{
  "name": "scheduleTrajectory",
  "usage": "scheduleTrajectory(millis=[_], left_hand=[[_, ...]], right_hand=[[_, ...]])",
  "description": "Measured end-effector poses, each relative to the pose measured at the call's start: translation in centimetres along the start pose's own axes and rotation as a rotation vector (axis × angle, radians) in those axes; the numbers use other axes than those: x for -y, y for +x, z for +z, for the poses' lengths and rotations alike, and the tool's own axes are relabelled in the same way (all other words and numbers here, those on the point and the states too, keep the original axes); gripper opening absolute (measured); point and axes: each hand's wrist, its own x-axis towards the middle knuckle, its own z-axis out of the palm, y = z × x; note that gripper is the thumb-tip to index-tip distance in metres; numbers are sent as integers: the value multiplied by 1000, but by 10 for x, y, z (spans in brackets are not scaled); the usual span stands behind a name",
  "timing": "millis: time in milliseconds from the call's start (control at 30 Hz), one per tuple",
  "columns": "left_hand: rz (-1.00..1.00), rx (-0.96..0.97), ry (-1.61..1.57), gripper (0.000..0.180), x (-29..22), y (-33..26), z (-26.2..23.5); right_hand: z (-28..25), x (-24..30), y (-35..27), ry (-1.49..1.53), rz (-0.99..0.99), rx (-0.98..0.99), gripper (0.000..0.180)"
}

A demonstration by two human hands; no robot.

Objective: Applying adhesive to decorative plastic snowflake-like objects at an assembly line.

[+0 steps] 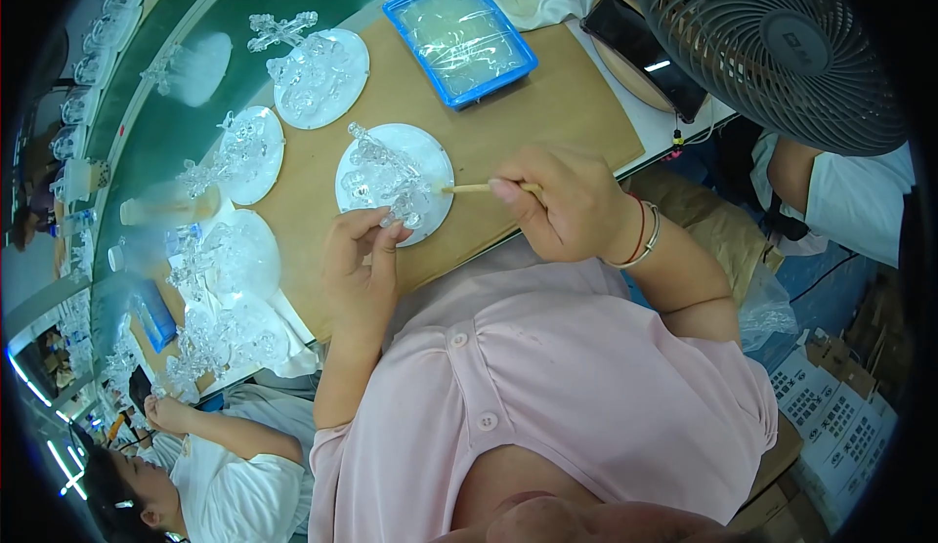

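Note:
A round white plate [430, 147] lies on the brown board before me, bearing a clear, glass-like ornament [384, 180] with a knobbly outline. At the near edge of this ornament, the fingertips of my left hand [360, 255] pinch one of its clear parts. My right hand [565, 199] is closed round a thin, pale wooden stick [473, 189]. The stick points left, its tip over the plate's right side, close to the ornament; whether it touches cannot be made out.
A blue tray [394, 8] with a pale, shiny filling sits at the back of the brown board [576, 104]. More white plates with clear ornaments [318, 76] stand leftward. A dark fan [782, 45] and a phone [645, 53] are at right. A co-worker [234, 455] sits lower left.

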Motion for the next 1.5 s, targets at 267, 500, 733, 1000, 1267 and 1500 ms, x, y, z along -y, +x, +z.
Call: scheduleTrajectory(millis=[267,500,733,1000,1267,1500], left_hand=[[112,24,110,17,3,3,-1],[248,13,255,21,-9,8,0],[247,1,257,20,-3,9,-3],[248,2,262,18,2,10,-8],[206,148,239,18,-11,22,-18],[400,245,375,21,-16,26,-28]], right_hand=[[6,-5,2,-47,-41,24,8],[4,-14,5,-18,-32,59,6],[1,-19,6,-51,-38,-23,7],[2,13,-12,13,-179,141,10],[-1,3,1,-11,-147,188,8],[-11,-5,7,-123,-122,183,7]])
